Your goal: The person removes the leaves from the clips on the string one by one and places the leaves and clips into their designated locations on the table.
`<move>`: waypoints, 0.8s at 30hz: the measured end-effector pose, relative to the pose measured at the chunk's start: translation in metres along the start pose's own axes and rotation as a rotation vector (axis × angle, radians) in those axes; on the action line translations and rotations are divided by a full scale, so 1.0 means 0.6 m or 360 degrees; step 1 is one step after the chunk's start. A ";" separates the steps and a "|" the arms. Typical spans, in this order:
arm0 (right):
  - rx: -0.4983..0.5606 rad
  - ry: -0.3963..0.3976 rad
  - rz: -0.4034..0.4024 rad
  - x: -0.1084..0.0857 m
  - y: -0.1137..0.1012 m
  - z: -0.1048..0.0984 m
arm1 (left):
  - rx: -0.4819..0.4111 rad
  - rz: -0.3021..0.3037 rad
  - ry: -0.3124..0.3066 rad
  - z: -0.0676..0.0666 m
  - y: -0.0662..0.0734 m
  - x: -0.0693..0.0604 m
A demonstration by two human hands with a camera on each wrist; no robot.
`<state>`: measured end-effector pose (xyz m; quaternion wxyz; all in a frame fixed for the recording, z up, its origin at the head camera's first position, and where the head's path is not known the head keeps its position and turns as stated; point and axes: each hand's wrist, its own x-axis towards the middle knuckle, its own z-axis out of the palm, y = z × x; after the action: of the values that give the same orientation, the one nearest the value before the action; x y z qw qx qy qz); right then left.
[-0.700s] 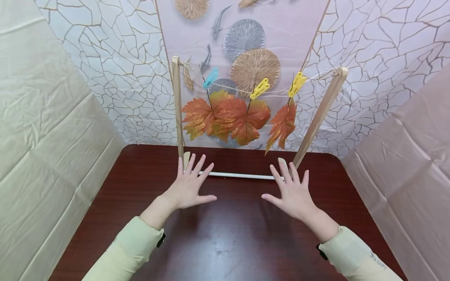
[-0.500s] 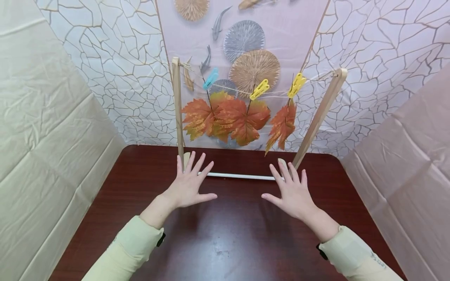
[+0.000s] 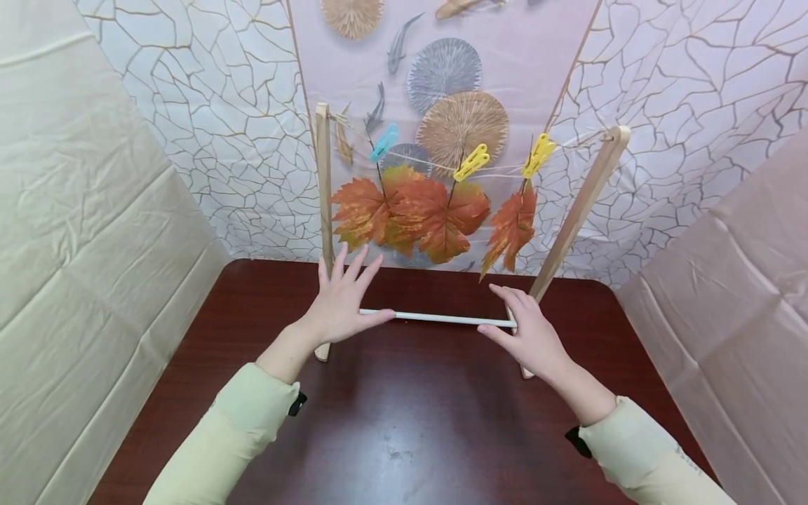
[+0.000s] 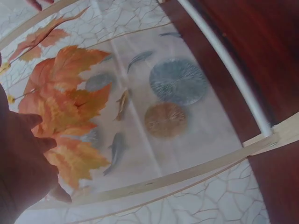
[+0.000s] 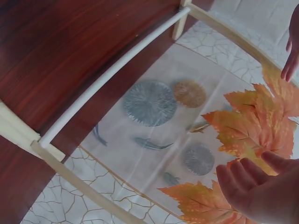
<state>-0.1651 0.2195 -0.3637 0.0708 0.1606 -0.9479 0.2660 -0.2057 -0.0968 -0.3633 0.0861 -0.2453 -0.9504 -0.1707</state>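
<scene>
My left hand (image 3: 341,308) is raised with fingers spread, by the left post (image 3: 325,189) of a wooden stand. Beside the right post (image 3: 577,214), my right hand (image 3: 530,338) has its fingers close together and its thumb apart. Neither hand holds anything. Beyond them, orange artificial maple leaves (image 3: 445,221) hang from a string (image 3: 499,171) tied between the posts. A blue clothespin (image 3: 384,143) and two yellow clothespins (image 3: 471,163) clip the stems. In the left wrist view, dark fingers (image 4: 39,142) overlap the leaves; the right wrist view shows curved fingers (image 5: 243,175) before them.
A white rod (image 3: 442,319) joins the stand's lower ends. The stand's feet (image 3: 322,352) rest on a dark red-brown table (image 3: 391,421). Pale cloth (image 3: 113,245) walls both sides, and a patterned cloth (image 3: 246,140) with printed fish hangs behind.
Both hands have lifted off the lower part of the stand, uncovering its front feet. The right fingers have drawn together as that hand turned. The leaves hang as before.
</scene>
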 end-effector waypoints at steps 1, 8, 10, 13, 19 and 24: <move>0.0040 -0.0005 0.0010 0.001 -0.002 -0.001 | -0.0025 -0.0011 0.0016 -0.006 0.000 0.004; 0.0114 -0.0016 0.0020 0.001 -0.006 -0.003 | -0.0172 -0.0033 0.0152 -0.048 0.003 0.039; 0.0110 -0.0016 0.0015 0.000 -0.007 -0.004 | -0.0212 -0.0044 0.0192 -0.060 0.004 0.050; 0.0105 -0.0016 0.0008 -0.002 -0.009 -0.005 | -0.0269 -0.0060 0.0245 -0.077 0.008 0.066; 0.0105 -0.0012 -0.0016 -0.003 -0.016 -0.010 | -0.0296 -0.0108 0.0296 -0.103 0.015 0.100; 0.0117 -0.0027 -0.0024 -0.003 -0.021 -0.012 | -0.0333 -0.0182 0.0310 -0.121 0.024 0.125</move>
<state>-0.1588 0.2138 -0.3521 0.0588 0.1726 -0.9368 0.2987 -0.2577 -0.0789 -0.2732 0.1420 -0.1808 -0.9270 -0.2964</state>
